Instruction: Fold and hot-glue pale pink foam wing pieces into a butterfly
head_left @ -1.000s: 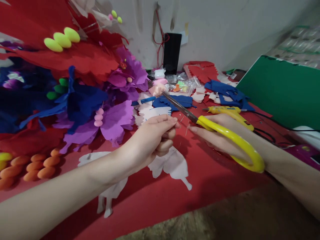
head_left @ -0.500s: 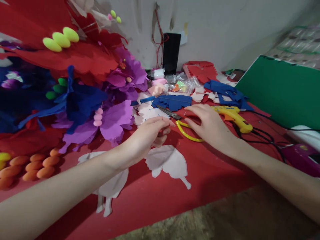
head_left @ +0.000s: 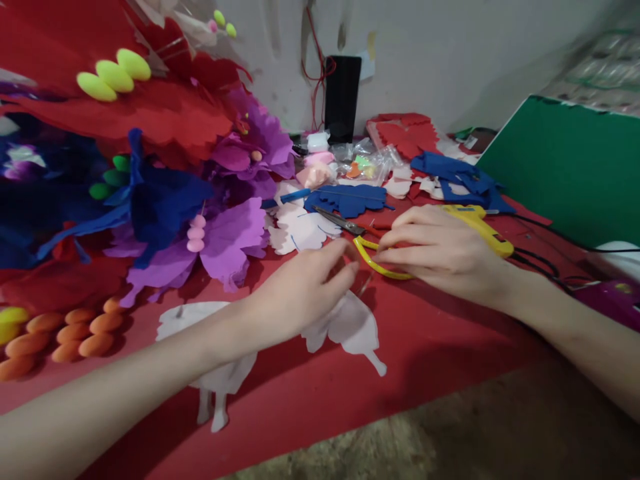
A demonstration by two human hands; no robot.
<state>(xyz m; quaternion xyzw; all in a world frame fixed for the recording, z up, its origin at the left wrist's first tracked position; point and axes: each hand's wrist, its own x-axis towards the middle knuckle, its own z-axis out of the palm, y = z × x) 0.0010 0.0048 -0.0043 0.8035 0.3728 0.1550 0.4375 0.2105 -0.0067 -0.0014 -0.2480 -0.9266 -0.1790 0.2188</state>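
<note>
The red tabletop (head_left: pixel 310 400) fills the foreground, its slanting front edge leaving a broad open strip below the hands. A green board (head_left: pixel 565 173) leans at the far right. The right hand (head_left: pixel 450 253), fingers slightly spread, is at the scissors' yellow handle; its grip is unclear. The left hand (head_left: pixel 307 287) hovers partly over a white cutout (head_left: pixel 356 327), fingertips close together, contents unclear. The scissors (head_left: pixel 353 228) lie between both hands, blades toward a blue cutout (head_left: pixel 345 202).
</note>
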